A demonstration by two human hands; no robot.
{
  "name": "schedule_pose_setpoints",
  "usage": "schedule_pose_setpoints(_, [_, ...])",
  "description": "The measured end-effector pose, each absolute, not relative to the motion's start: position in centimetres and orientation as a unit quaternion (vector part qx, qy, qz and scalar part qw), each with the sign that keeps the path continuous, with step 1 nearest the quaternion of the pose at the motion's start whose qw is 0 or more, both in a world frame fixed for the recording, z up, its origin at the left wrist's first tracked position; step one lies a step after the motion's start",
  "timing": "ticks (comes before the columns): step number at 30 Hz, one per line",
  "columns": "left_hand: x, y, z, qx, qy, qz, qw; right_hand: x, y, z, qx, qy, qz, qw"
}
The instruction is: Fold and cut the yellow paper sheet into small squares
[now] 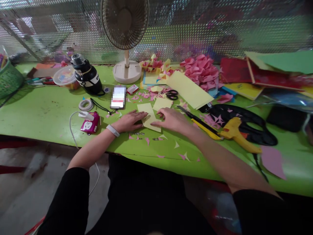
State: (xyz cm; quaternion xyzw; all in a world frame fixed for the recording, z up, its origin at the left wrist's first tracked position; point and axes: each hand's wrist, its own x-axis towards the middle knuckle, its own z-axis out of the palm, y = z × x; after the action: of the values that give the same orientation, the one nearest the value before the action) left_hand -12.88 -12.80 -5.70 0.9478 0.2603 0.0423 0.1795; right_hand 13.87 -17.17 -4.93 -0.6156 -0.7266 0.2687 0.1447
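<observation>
A pale yellow sheet of paper [149, 115] lies flat on the green tabletop between my hands. My left hand [131, 120] rests on its left side, fingers stretched out and the thumb apart. At its right edge my right hand [171, 120] touches the paper with the thumb; the other fingers are bent, with a gap between them and the thumb. Just behind my right fingers is another pale yellow piece [163, 104]. Pink and yellow paper scraps [146, 141] lie scattered around, and black-handled scissors [172, 94] lie farther back.
A utility knife [207, 127] and a yellow glue gun [231, 132] lie beside my right forearm. Leftward are a phone [118, 97], a tape roll [85, 104], a magenta power adapter [90, 123] and a black bottle [87, 76]. A fan [126, 70] and pink paper pieces [201, 70] stand behind.
</observation>
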Motion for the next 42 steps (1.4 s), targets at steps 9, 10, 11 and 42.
schedule_pose_setpoints(9, [-12.8,-12.7,-5.9,0.95,0.243,0.028,0.192,14.3,-19.8,-5.8,-0.549,-0.768,0.247,0.219])
schedule_pose_setpoints(10, [-12.9,-12.8,-5.8,0.952,0.237,0.023,0.193,14.3,-20.6,-5.6,-0.52,-0.787,0.23,0.238])
schedule_pose_setpoints(11, [-13.0,-12.8,-5.7,0.953,0.231,0.019,0.194,14.3,-21.4,-5.3,-0.486,-0.812,0.209,0.247])
schedule_pose_setpoints(42, [-14.3,-11.7,-5.4,0.93,0.203,0.154,0.263,14.7,-19.4,-7.6,-0.459,-0.873,0.093,0.133])
